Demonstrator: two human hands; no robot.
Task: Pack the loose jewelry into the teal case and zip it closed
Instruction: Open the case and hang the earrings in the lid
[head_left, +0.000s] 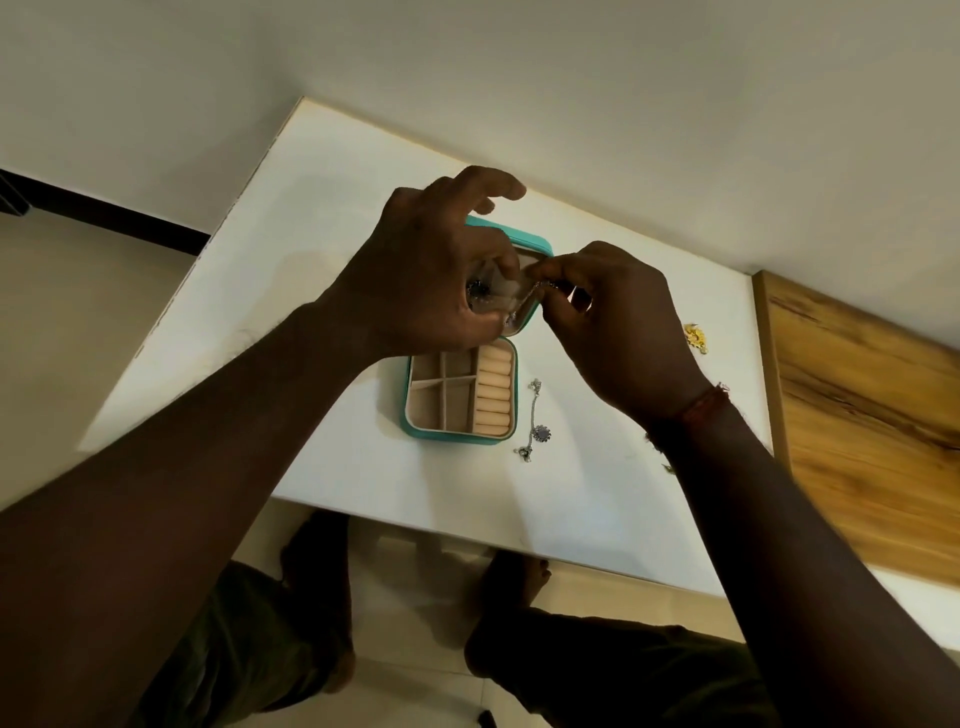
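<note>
1. Room: a pale wall (571, 78) backs a white table (363, 208). A wood-grain panel (857, 415) adjoins the table on your right, and beige floor (62, 312) shows to your left.
2. The case (457, 440) lies open on the table, near mid-width. Its long axis runs from you towards the wall, the far end leaning slightly right.
3. The base sits nearest you, interior up, with divided compartments on the left and a column of ring rolls on the right. The lid (524, 241) is at the far end, largely hidden by your hands.
4. Your left hand (426, 275) is curled round a small clear pouch (496, 291) above the lid, with the index finger raised free. A dark-stoned item shows inside the pouch.
5. Your right hand (618, 332) pinches a fine silver chain (530, 299) between thumb and forefinger at the pouch's edge. A red band (701, 408) circles that wrist.
6. A silver necklace (535, 421) lies loose just right of the base, running near to far.
7. A gold piece (695, 336) lies further right, close to the panel.
</note>
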